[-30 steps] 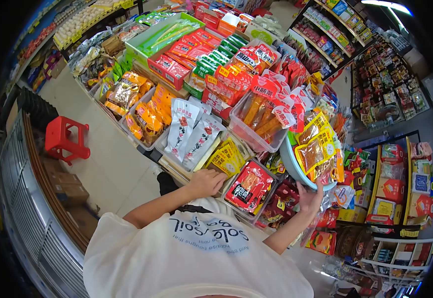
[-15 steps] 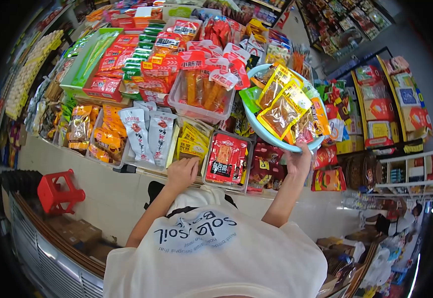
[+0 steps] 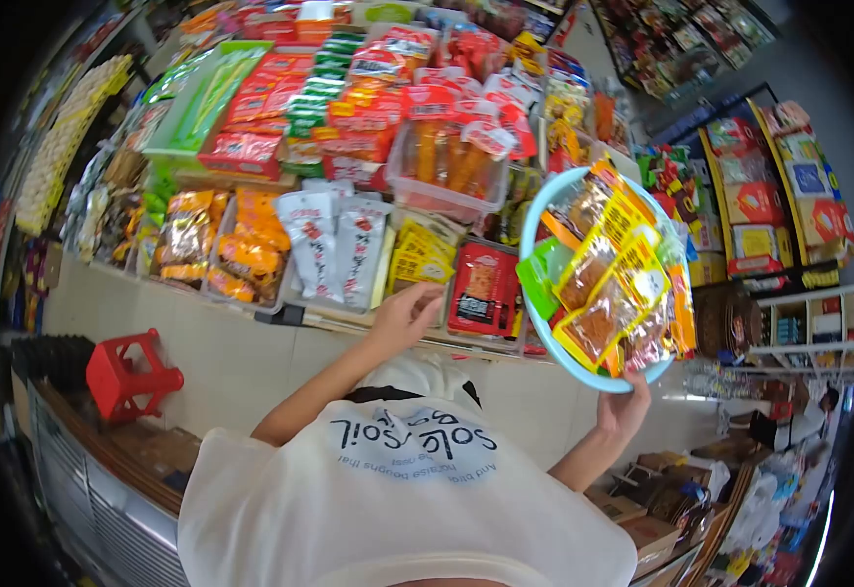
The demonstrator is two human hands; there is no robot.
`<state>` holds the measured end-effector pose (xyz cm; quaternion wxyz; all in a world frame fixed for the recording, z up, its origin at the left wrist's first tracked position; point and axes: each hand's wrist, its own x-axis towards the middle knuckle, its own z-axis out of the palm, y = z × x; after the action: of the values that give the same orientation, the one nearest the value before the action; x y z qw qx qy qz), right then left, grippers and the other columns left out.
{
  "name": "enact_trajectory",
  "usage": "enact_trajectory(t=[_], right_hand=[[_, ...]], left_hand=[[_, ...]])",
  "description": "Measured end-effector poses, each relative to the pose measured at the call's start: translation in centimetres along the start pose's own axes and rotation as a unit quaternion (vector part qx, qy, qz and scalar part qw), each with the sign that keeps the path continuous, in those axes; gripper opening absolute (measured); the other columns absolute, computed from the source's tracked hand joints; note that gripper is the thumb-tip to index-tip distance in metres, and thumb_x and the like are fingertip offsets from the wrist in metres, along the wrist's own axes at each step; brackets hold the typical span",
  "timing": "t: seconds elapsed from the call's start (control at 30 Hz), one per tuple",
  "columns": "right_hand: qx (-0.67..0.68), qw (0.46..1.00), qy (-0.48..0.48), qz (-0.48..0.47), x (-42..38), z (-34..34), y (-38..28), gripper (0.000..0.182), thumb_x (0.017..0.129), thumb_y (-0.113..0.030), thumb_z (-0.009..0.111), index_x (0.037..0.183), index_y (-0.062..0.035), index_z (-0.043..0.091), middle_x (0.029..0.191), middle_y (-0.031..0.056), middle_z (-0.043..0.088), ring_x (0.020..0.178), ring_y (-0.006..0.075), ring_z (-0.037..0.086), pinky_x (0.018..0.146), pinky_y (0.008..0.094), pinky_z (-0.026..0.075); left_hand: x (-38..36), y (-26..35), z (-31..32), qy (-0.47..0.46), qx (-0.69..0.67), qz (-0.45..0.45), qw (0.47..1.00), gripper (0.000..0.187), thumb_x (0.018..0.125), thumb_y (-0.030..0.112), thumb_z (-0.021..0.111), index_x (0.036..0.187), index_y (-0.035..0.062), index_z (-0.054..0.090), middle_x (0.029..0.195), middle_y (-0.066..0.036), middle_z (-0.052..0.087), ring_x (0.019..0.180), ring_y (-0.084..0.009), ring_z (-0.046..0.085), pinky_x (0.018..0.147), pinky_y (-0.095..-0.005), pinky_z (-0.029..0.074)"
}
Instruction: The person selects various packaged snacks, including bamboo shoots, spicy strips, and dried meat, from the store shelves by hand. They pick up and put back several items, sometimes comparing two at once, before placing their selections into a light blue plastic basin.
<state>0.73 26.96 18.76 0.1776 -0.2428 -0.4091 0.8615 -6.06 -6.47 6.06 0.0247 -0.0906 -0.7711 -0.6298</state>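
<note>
Busy shop, long surface (image 3: 334,322) crammed with snacks. Head view: our right hand (image 3: 624,406) has its grip closed on the near edge of the heaped blue basin (image 3: 534,217), out by the surface's right end. One-handed, we'd worry about it tipping and top packets (image 3: 598,328) sliding off. Our left hand (image 3: 409,318) is loosely open near yellow packs (image 3: 417,259), seemingly unloaded but not supporting anything.
</note>
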Motion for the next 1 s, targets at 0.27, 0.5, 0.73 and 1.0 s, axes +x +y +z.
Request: enact_trajectory(t=[0.27,0.5,0.73,1.0], right_hand=[[-0.027,0.999,0.004,0.044,-6.1,1.0,1.8,0.063,0.068,0.003,0.058,0.130,0.0044,0.043,0.123,0.0170,0.055,0.113,0.0311,0.056,0.100,0.0435,0.047],[-0.020,0.995,-0.034,0.095,-11.3,2.3,3.2,0.067,0.067,0.001,0.055,0.132,0.0053,0.042,0.125,0.0182,0.054,0.116,0.0314,0.055,0.102,0.0445,0.045],[-0.074,0.987,-0.073,0.121,-16.1,5.1,7.3,0.065,0.068,-0.002,0.055,0.131,0.0016,0.044,0.120,0.0159,0.056,0.108,0.0299,0.058,0.096,0.0429,0.049],[-0.193,0.966,-0.112,0.129,-19.6,9.2,13.5,0.068,0.065,-0.003,0.054,0.132,0.0003,0.044,0.123,0.0139,0.054,0.115,0.0301,0.054,0.100,0.0435,0.045]], left_hand=[[-1.6,6.9,-4.5,-0.166,-0.305,-0.038,0.937,0.067,0.099,0.037,0.049,0.149,0.0046,0.018,0.145,-0.017,0.037,0.136,-0.0266,0.036,0.109,-0.0405,0.031],[-5.7,9.0,-8.8,-0.155,-0.333,-0.002,0.930,0.092,0.093,0.052,0.052,0.152,0.0086,-0.004,0.158,-0.019,0.000,0.144,-0.0354,0.014,0.114,-0.0460,0.021],[-9.9,8.6,-12.8,-0.129,-0.374,-0.041,0.918,0.097,0.091,0.056,0.053,0.152,0.0187,-0.012,0.156,-0.013,0.002,0.138,-0.0291,0.025,0.097,-0.0385,0.045],[-15.5,6.0,-18.1,-0.026,-0.473,-0.126,0.872,0.092,0.088,0.046,0.061,0.151,0.0104,0.004,0.150,-0.011,0.020,0.138,-0.0227,0.024,0.113,-0.0373,0.020]])
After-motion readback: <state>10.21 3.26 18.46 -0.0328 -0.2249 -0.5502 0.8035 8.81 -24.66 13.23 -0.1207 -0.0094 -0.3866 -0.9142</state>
